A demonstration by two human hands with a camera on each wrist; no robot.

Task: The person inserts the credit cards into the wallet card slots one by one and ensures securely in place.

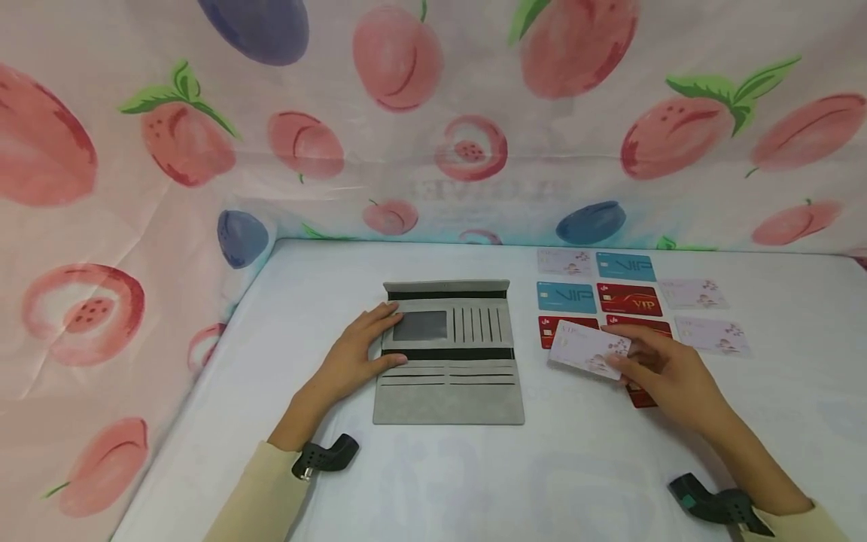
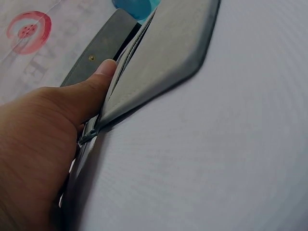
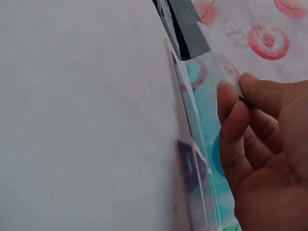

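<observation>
A grey wallet [image 1: 447,399] lies unfolded on the table, showing card slots, dark pockets and a clear window. My left hand [image 1: 359,342] rests at its left edge, with thumb and forefinger touching the inside; the left wrist view shows the thumb [image 2: 103,72] against the wallet [image 2: 159,57]. Between thumb and fingers, my right hand [image 1: 670,369] pinches a white floral card [image 1: 589,348], slightly tilted above the other cards. In the right wrist view the right hand [image 3: 269,130] has its fingertips together, the card mostly hidden there.
Right of the wallet lie rows of cards: blue VIP cards [image 1: 566,297], red VIP cards [image 1: 630,299] and white floral cards [image 1: 711,336]. Some red ones are partly covered by the right hand and its card. A fruit-print cloth [image 1: 542,135] hangs behind the white table [image 1: 460,482].
</observation>
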